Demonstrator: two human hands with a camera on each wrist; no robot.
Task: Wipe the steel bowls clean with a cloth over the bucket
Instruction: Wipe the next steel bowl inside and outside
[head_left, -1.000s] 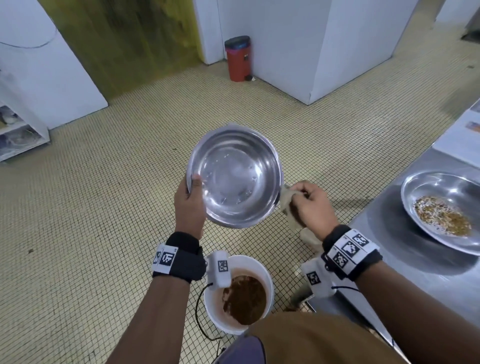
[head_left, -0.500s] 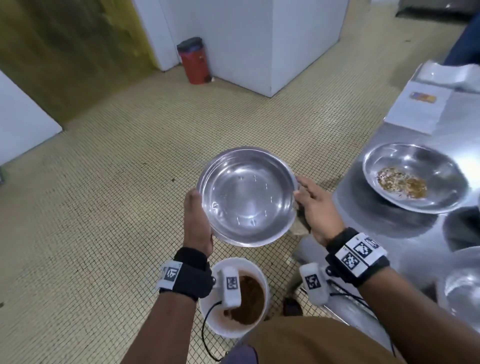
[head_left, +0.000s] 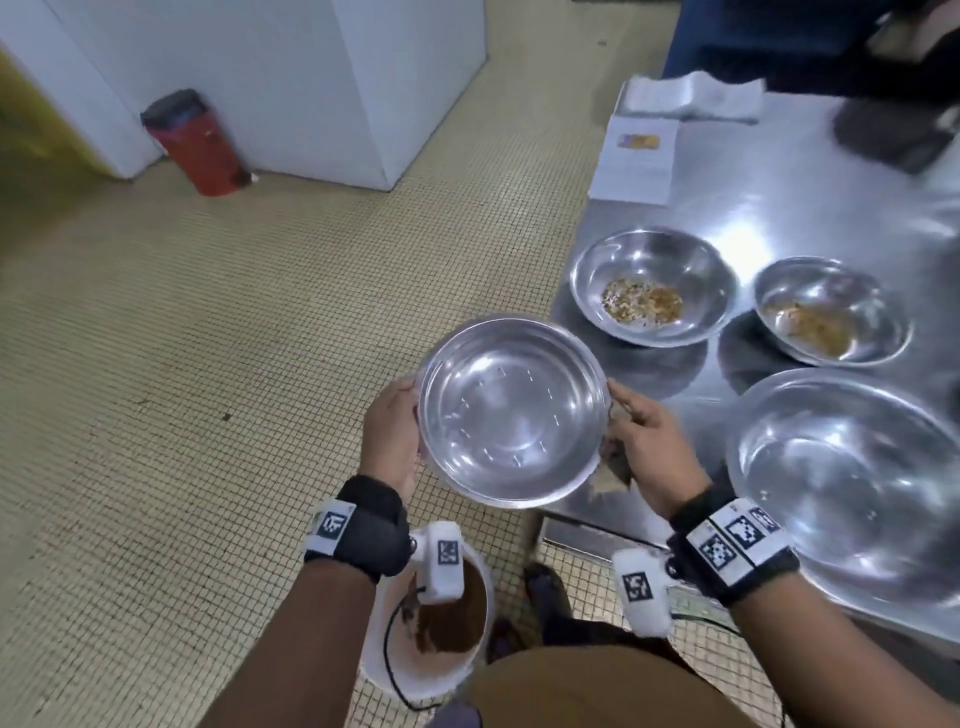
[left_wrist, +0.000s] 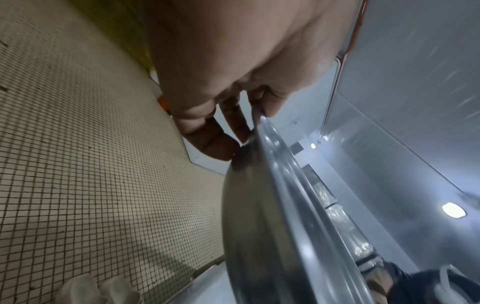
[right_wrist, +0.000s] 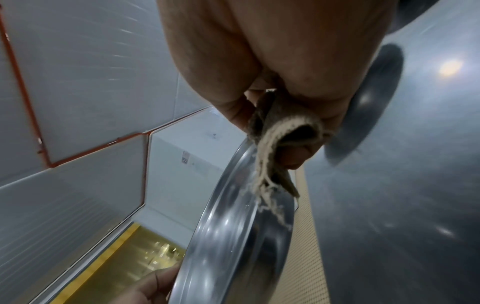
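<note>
I hold a clean-looking steel bowl (head_left: 511, 410) in the air, just left of the steel table's corner and mouth up. My left hand (head_left: 392, 431) grips its left rim, thumb over the edge and fingers (left_wrist: 221, 144) under the bowl (left_wrist: 272, 226). My right hand (head_left: 639, 436) is at the right rim and pinches a frayed brown cloth (head_left: 615, 462) against it. In the right wrist view the cloth (right_wrist: 280, 139) hangs over the bowl's rim (right_wrist: 233, 216). The white bucket (head_left: 400, 675), with brown waste in it, stands on the floor below my left wrist.
The steel table (head_left: 779, 208) at the right carries two bowls with food scraps (head_left: 652, 286) (head_left: 831, 312) and a large clean bowl (head_left: 852, 483). Papers (head_left: 636, 161) lie at its far corner. A red bin (head_left: 195, 143) stands by the white wall. The floor is yellow tile.
The bowl has moved right toward the table and tipped from facing me to mouth up. My right hand came from beside the bowl onto its right rim, cloth still in it.
</note>
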